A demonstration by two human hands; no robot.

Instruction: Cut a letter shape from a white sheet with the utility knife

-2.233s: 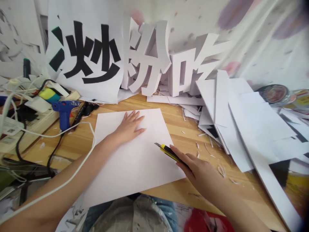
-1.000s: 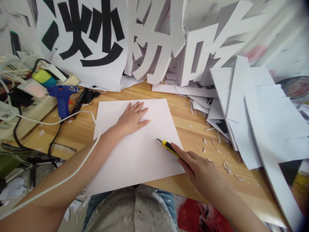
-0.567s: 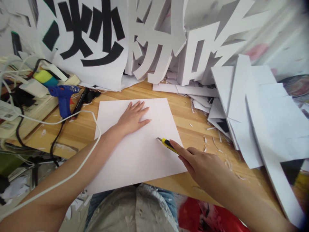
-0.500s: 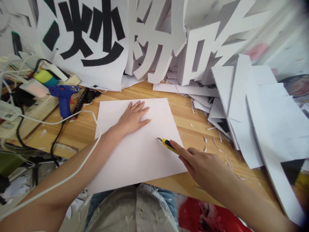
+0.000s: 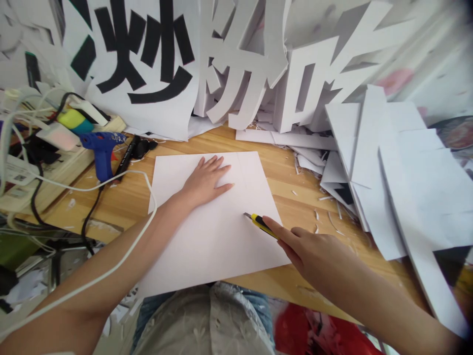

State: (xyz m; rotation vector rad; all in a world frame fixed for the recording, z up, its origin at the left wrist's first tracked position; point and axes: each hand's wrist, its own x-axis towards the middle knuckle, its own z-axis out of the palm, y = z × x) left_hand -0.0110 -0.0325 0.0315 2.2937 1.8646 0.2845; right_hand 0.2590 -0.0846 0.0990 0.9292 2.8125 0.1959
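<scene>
A white sheet of board [image 5: 207, 246] lies flat on the wooden table, its near edge reaching the table's front. Spread flat on its upper middle, my left hand [image 5: 205, 183] presses down with fingers apart. My right hand [image 5: 306, 249] grips a yellow and black utility knife [image 5: 261, 226], index finger stretched along its top. The blade is out and points up and left over the right part of the sheet. Whether the tip touches the sheet I cannot tell. Faint lines run near the sheet's upper right edge.
At the left are a blue glue gun [image 5: 103, 153], a black marker [image 5: 126, 157] and a white cable [image 5: 146, 231] crossing above my left forearm. Large white cut-out characters [image 5: 254, 59] stand behind. White board offcuts [image 5: 373, 187] pile up at the right, with thin scraps on the wooden table [image 5: 295, 197].
The whole view has shifted slightly, so everything appears a little further right and down. My hands, the knife and the sheet keep nearly the same places relative to each other.
</scene>
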